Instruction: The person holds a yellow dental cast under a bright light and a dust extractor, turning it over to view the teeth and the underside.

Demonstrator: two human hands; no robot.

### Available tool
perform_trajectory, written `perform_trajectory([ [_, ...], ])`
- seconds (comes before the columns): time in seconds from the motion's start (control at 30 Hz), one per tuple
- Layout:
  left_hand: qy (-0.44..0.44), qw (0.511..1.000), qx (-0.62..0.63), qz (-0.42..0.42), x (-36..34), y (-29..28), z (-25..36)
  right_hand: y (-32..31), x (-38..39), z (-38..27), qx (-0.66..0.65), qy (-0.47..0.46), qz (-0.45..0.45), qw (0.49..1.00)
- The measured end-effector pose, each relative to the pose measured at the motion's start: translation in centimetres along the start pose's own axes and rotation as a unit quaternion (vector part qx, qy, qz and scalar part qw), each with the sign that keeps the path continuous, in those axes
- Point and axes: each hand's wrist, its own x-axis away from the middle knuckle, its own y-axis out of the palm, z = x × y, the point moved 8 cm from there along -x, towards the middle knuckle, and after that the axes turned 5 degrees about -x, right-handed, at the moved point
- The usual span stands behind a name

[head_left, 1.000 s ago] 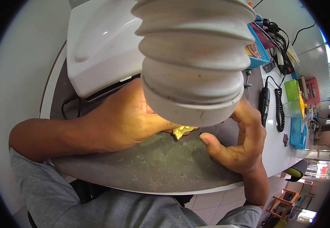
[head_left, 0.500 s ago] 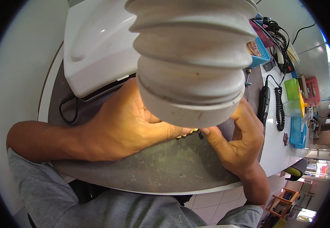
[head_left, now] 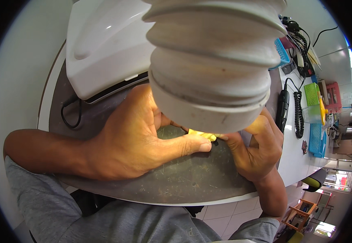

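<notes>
A small yellow piece (head_left: 200, 134) with rounded, tooth-like bumps sits between my hands, low over the grey-brown worktop (head_left: 172, 184). My left hand (head_left: 135, 141) is closed on it, thumb along the near side and fingers behind. At the piece's right end, my right hand (head_left: 259, 156) has its thumb and fingers drawn together in a pinch. What that pinch holds is hidden, partly by the wide white ribbed hose (head_left: 214, 52) hanging in front. A small dark bit (head_left: 215, 142) shows just below the yellow piece.
A large white machine housing (head_left: 107, 48) stands at the back left, a black cable (head_left: 80, 115) beside it. To the right lie a black handpiece (head_left: 282, 110) and its coiled cord (head_left: 298, 117). Beyond them are a green basket (head_left: 312, 94) and a blue one (head_left: 317, 140).
My left thumb has slid right and the yellow piece has been turned, so more of its lit surface shows. The right hand stays close by. The hose appears shifted slightly right.
</notes>
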Motion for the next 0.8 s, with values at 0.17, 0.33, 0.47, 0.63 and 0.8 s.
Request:
perform_trajectory([
  [0.17, 0.016, 0.998, -0.063, 0.012, -0.02, -0.28, 0.36, -0.06, -0.03, 0.19, -0.005, -0.008, -0.002, 1.000],
  [0.33, 0.051, 0.993, -0.102, 0.019, -0.17, -0.26, 0.60, -0.18, -0.07, 0.04, -0.003, -0.022, 0.011, 1.000],
  [0.47, 0.064, 0.994, -0.085, 0.027, -0.13, -0.19, 0.66, -0.24, -0.16, -0.25, 0.011, -0.040, 0.013, 0.999],
  [0.63, 0.069, 0.994, -0.086, 0.026, -0.16, -0.16, 0.73, -0.27, -0.21, -0.29, 0.010, -0.047, 0.018, 0.999],
  [0.8, 0.045, 0.995, -0.091, 0.024, -0.21, -0.39, 0.78, -0.35, -0.28, -0.18, 0.021, -0.031, 0.007, 0.999],
])
